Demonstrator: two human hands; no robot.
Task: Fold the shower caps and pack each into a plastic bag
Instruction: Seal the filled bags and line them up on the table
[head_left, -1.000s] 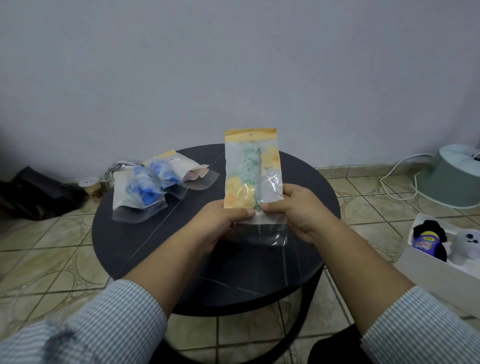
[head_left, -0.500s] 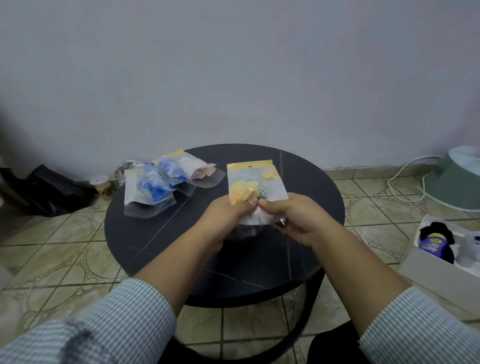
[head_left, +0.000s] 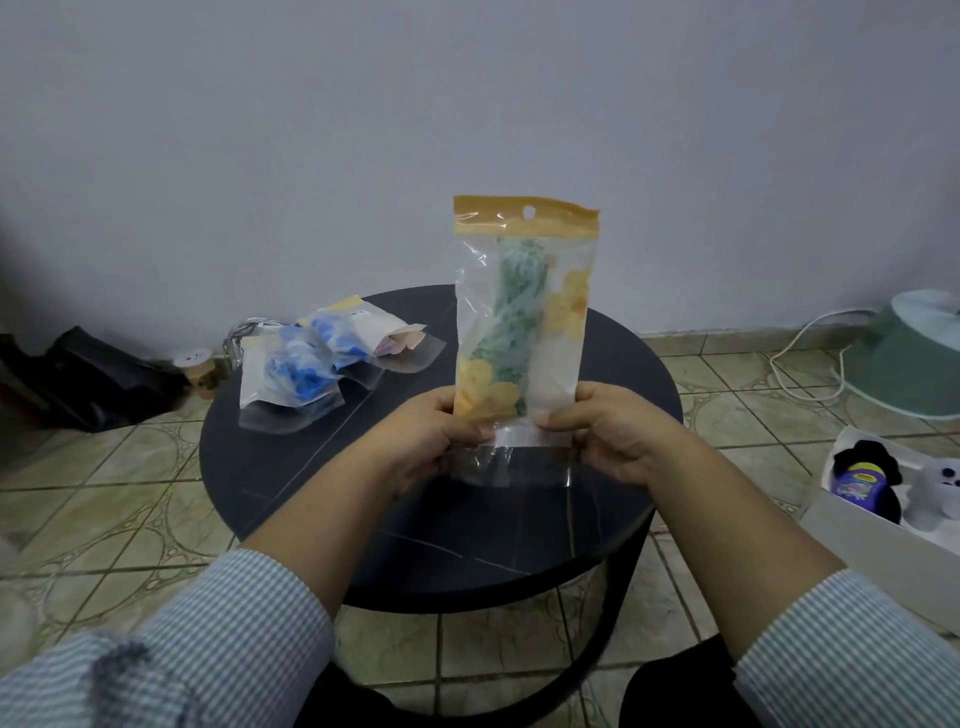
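Note:
I hold a clear plastic bag (head_left: 524, 312) with an orange header strip upright above the round black table (head_left: 322, 467). Inside it is a folded shower cap (head_left: 514, 332), green with yellow flowers. My left hand (head_left: 431, 436) pinches the bag's lower left corner and my right hand (head_left: 608, 431) pinches its lower right corner. The bag's open clear flap hangs below my fingers. Two packed bags with blue shower caps (head_left: 298, 371) and a third packed bag (head_left: 389, 338) lie at the table's back left.
A white box (head_left: 883, 540) holding a purple bottle and soft toys sits on the tiled floor at right. A green basin (head_left: 914, 358) with a white cable stands at far right. A black bag (head_left: 88, 374) and small jar lie by the wall at left.
The bag was tipped down toward the table half a second ago; now it stands upright again, raised higher, with my hands still pinching its lower end.

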